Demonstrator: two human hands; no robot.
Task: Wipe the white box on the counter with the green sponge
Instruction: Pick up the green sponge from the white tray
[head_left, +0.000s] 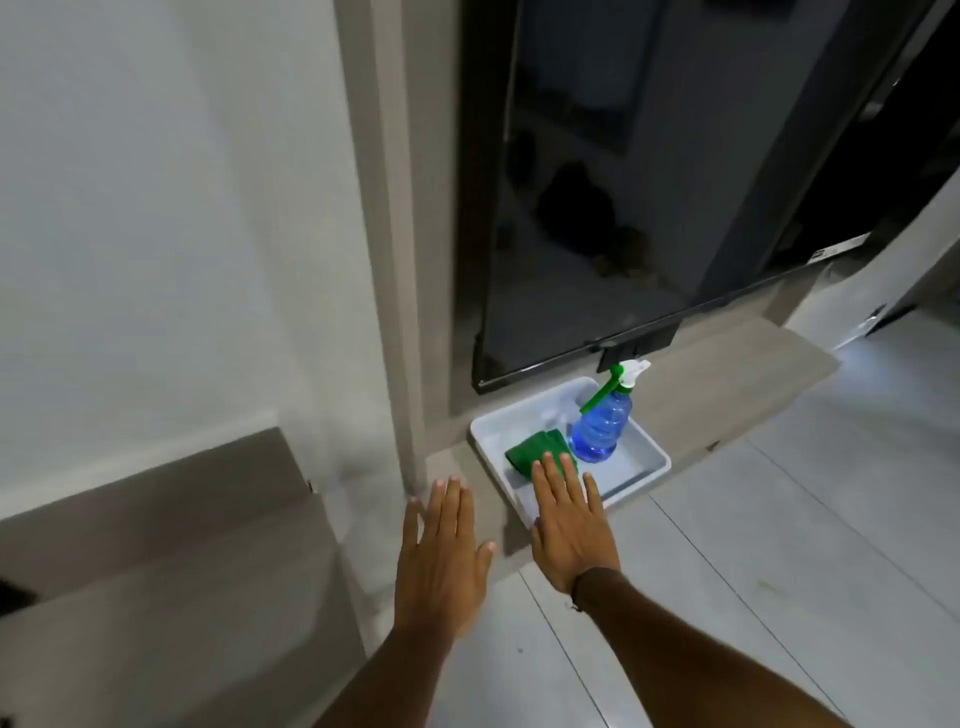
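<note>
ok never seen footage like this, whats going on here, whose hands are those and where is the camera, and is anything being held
There is no machine here. A person wears a wide-angle camera on the head, looking forward and down, so this single picture shows their own two bare arms reaching out.

The left hand is spread flat and holds nothing. The right hand is also open, with its fingertips over the green sponge, which it has not gripped.

The sponge lies in a shallow white box on a low grey ledge. A blue spray bottle with a green and white trigger stands upright in the same box, beside the sponge. Behind it is a large dark screen.
</note>
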